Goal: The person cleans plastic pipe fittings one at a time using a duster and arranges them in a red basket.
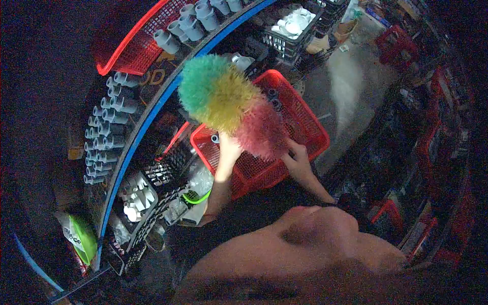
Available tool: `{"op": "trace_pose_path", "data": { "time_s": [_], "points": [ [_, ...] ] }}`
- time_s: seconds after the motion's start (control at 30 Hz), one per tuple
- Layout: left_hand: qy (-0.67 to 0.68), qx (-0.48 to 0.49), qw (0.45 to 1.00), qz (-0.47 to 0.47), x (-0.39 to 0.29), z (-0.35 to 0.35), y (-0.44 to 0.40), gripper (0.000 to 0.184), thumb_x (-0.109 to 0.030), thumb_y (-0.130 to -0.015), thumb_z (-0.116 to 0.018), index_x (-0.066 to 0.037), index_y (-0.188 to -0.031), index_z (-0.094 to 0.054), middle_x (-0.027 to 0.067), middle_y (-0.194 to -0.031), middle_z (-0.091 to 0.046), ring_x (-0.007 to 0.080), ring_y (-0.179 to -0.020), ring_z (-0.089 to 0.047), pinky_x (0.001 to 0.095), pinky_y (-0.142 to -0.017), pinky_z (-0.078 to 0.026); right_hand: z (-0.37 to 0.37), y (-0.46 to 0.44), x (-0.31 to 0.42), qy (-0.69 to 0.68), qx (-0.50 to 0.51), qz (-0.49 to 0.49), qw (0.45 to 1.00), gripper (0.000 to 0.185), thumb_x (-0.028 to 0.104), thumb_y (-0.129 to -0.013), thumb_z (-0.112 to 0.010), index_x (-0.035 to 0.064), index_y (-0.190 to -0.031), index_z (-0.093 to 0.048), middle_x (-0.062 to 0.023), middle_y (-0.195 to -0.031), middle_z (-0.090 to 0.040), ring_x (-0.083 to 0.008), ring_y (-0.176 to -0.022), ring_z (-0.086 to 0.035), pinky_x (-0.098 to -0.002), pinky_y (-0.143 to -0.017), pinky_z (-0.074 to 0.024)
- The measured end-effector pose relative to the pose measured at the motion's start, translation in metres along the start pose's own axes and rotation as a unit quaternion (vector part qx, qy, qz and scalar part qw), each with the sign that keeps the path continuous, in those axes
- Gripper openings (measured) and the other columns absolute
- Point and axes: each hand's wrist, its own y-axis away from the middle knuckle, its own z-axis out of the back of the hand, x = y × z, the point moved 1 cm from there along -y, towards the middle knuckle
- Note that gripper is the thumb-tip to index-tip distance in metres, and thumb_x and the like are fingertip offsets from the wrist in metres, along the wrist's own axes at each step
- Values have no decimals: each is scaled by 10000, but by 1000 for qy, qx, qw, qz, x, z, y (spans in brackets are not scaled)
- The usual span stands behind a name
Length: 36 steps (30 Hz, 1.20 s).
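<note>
A fluffy duster (231, 104), banded green, yellow and red, is held above a red plastic basket (315, 133). My left hand (230, 148) grips it from below near the yellow and red bands, its fingertips hidden by the fluff. At the red end, my right hand (297, 158) is closed on the duster with bent fingers; any handle there is hidden. Inside the basket, a few grey pipe fittings (275, 104) show beyond the duster, and another grey fitting (215, 139) lies by my left hand.
Rows of grey pipe fittings (109, 134) stand on a blue-edged table (133, 133) at left, beside another red basket (133, 48). Black crates of white fittings stand at the back (284, 43) and lower left (140, 201). A green-and-white bag (80, 236) hangs near the table's end.
</note>
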Motion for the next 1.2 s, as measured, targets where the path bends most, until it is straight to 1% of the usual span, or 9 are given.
{"op": "trace_pose_path", "data": {
  "time_s": [0.2,0.27,0.4,0.47,0.73,0.8,0.9,0.97,1.2],
  "points": [
    [22,38,998,-45,-17,-13,0,693,59,-619,-614,-5,-1231,-295,127,-1150,-452,231,-1046,-466,324,-864,-381,4,-1,-10,-54,-64,4,996,352,61,-746,-502,-32,-1085,-492,-143,-955,-601,-214,-851,-581,-318,-754,-436],
    [158,47,986,12,-30,-13,0,770,132,-628,-572,-38,-1280,-200,114,-1204,-417,210,-1083,-446,306,-855,-401,7,-1,5,-88,-71,-24,993,346,58,-756,-502,-33,-1090,-487,-139,-942,-603,-199,-828,-580,-317,-734,-440],
    [250,-54,966,45,-25,-7,-9,762,182,-630,-539,-53,-1274,-208,32,-979,-462,123,-888,-477,238,-742,-420,3,-1,-8,-97,-71,2,993,355,63,-761,-503,-31,-1102,-480,-128,-938,-603,-181,-810,-573,-308,-727,-443],
    [312,-107,943,43,-23,-1,-16,671,170,-636,-536,-47,-1221,-288,0,-854,-441,95,-789,-461,219,-705,-409,1,0,-16,-57,-66,22,996,362,78,-770,-502,-27,-1115,-472,-113,-939,-601,-166,-790,-563,-306,-719,-444],
    [536,-62,833,121,-19,7,-20,271,56,-757,-515,-8,-1012,-444,81,-966,-550,112,-805,-548,223,-706,-439,-3,4,-15,-141,-91,-16,986,306,116,-791,-491,-22,-1064,-493,-91,-906,-593,-152,-783,-538,-288,-702,-432],
    [544,-60,826,136,-23,6,-19,235,66,-732,-527,-5,-952,-482,77,-889,-567,121,-775,-556,224,-682,-449,-7,5,-17,-162,-105,-52,980,288,120,-796,-486,-20,-1048,-497,-86,-896,-591,-145,-786,-530,-283,-704,-427],
    [459,94,877,108,-16,4,-14,244,117,-644,-555,-1,-855,-523,60,-814,-578,128,-748,-557,229,-673,-444,-11,5,-16,-217,-79,-59,971,278,124,-802,-482,-11,-1045,-498,-78,-901,-585,-131,-800,-517,-274,-721,-419],
    [453,125,877,104,-15,2,-13,255,101,-650,-585,8,-883,-539,51,-828,-584,119,-754,-556,230,-676,-434,-10,7,-29,-163,-19,-168,972,288,124,-801,-483,-2,-1059,-495,-71,-923,-580,-134,-823,-519,-278,-742,-414],
    [376,96,914,118,-20,4,-21,232,20,-720,-580,21,-952,-576,111,-928,-605,162,-849,-575,253,-771,-433,8,5,-50,-138,-161,-61,975,283,101,-792,-492,-2,-1055,-495,-75,-951,-568,-158,-837,-526,-287,-743,-424]
  ]
}}
